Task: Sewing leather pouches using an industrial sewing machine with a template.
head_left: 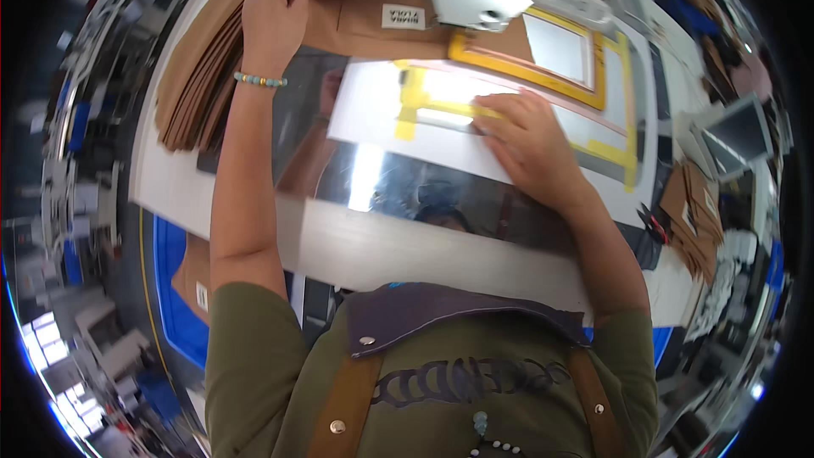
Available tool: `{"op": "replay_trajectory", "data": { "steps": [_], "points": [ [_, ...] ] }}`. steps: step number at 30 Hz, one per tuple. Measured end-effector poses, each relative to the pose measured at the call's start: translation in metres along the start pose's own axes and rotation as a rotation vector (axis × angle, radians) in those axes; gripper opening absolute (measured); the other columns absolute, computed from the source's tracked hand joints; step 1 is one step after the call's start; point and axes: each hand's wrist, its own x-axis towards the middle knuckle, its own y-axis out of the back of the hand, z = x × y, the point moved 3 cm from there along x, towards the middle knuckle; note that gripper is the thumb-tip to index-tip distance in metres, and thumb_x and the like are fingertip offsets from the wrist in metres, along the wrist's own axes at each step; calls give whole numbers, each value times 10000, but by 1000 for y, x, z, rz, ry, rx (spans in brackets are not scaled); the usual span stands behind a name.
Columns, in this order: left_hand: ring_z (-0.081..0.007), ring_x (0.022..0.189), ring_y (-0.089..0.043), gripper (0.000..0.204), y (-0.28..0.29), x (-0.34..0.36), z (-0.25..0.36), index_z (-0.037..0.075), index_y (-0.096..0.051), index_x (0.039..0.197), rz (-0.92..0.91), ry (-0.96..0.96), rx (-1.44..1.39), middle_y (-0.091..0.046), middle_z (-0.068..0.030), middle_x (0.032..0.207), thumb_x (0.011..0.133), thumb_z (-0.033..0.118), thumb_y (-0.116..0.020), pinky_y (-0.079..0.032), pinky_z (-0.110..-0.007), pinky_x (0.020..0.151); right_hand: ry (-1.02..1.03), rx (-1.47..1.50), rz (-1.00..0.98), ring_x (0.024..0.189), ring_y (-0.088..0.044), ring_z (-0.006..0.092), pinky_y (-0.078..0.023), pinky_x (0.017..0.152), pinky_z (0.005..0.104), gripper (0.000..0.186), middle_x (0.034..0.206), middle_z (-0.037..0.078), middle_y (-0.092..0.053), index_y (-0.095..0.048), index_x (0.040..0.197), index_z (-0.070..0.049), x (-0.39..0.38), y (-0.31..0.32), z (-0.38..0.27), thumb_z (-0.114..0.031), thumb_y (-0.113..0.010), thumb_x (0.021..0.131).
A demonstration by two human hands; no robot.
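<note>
My left hand (275,24) is closed, fingers curled, at the upper left, on the edge of a brown fabric panel (360,21) with a white label. A fanned stack of brown pieces (203,85) lies beside and under this wrist, which wears a beaded bracelet. At right of centre, my right hand (530,140) has its fingers bent over the edge of a template (411,102) bordered with yellow tape. Its fingertips are partly hidden. The template lies on a white sheet (365,123). An orange-yellow frame (526,72) sits just beyond this hand, over the brown panel's right end.
A white sewing machine head (479,0) overhangs the far side. A shiny metal plate (339,174) covers the table before me. To the right are red-handled snips (651,225), brown pieces (691,212) and a screen (738,136). A blue bin (170,288) stands lower left.
</note>
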Motion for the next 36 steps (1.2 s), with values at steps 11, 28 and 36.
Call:
{"op": "replay_trajectory", "data": {
  "steps": [11, 28, 36],
  "points": [
    [-199, 1118, -723, 305, 363, -301, -100, -34, -642, 1345, 529, 625, -244, -710, -117, 1270, 1120, 167, -606, -613, -337, 932, 13, -15, -122, 1330, -613, 325, -387, 1213, 536, 248, 1377, 118, -694, -744, 1194, -34, 2, -6, -17, -56, -689, 954],
    [-435, 1369, -591, 506, 362, -554, -85, -7, -669, 1408, 165, 952, 1143, -657, -256, 1457, 1065, 363, -629, -435, -506, 1181, 13, -22, -158, 1354, -586, 333, -357, 1237, 540, 276, 1407, 131, -670, -737, 1219, -25, -2, -11, -23, -68, -670, 955],
    [-376, 1539, -423, 644, 237, -436, -118, 26, -586, 1517, -482, 600, 897, -555, -160, 1605, 1007, 408, -681, -320, -520, 1272, 14, 0, -149, 1346, -595, 337, -355, 1227, 577, 254, 1398, 116, -675, -739, 1194, -58, -2, -5, -16, -83, -672, 950]
  ]
}}
